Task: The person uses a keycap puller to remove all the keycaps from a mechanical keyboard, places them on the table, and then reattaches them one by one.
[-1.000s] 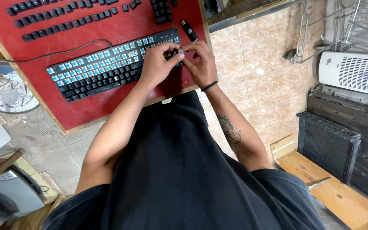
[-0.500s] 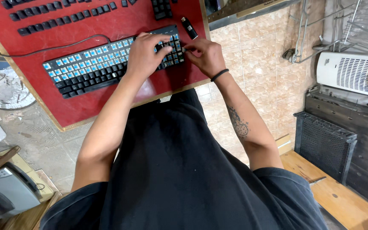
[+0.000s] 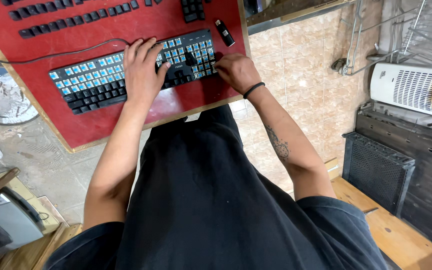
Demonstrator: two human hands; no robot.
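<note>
1. A red board [image 3: 186,102] is seen over a tiled floor [image 3: 301,60], just past the black-clothed lap.
2. A keyboard [image 3: 101,82] with many caps removed lies on the board. The left hand [image 3: 143,70] is laid flat across it, grasping nothing; the right hand [image 3: 236,71] is curled at its right end, though it cannot be told whether anything is pinched.
3. Loose keycaps [image 3: 71,12] are lined farther back, cut off by the frame.
4. A small black stick [image 3: 224,32] lies beyond the keyboard.

- Shirt [image 3: 201,200] was black, loose, short-sleeved — sleeves ended above the elbows.
- Right wrist wore a thin black band [image 3: 253,90].
- Right forearm carried a dark tattoo [image 3: 277,143] — pattern too small to read.
- Both forearms were bare.
</note>
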